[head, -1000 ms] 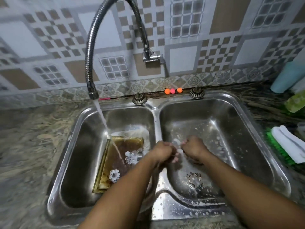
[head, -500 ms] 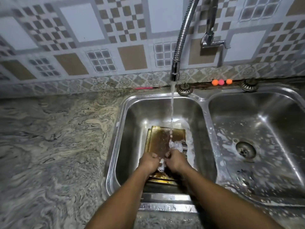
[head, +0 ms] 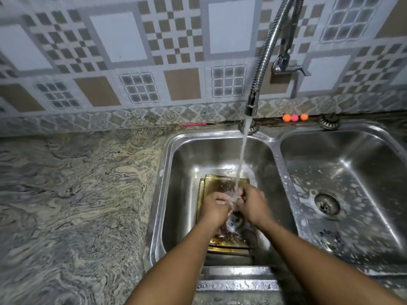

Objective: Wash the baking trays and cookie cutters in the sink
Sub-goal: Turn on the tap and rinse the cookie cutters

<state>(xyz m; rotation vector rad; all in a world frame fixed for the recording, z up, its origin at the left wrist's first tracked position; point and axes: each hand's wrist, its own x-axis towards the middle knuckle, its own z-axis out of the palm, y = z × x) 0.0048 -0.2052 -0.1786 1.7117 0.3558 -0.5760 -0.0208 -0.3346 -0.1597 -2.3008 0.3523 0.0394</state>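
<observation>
In the left basin of the sink (head: 167, 194) the stacked baking trays (head: 220, 183) lie flat, stiff, wet and probably slippery, best taken by a raised edge, while above them the left hand (head: 214, 209) and right hand (head: 253, 205) each have a curled grip on a small, light cookie cutter (head: 232, 195) under the water stream (head: 242, 155).

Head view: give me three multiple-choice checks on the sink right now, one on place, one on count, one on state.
1. The trays lie: A in the left basin; B in the right basin; C on the counter.
2. How many balls show? A two; B three; C five.
3. The tap is: A off; B running into the right basin; C running onto the left hand and right hand.
Key: 1 A, they are stacked on its floor. 2 B, two orange flank one pink. 3 C, the stream ends where the two meet.
</observation>
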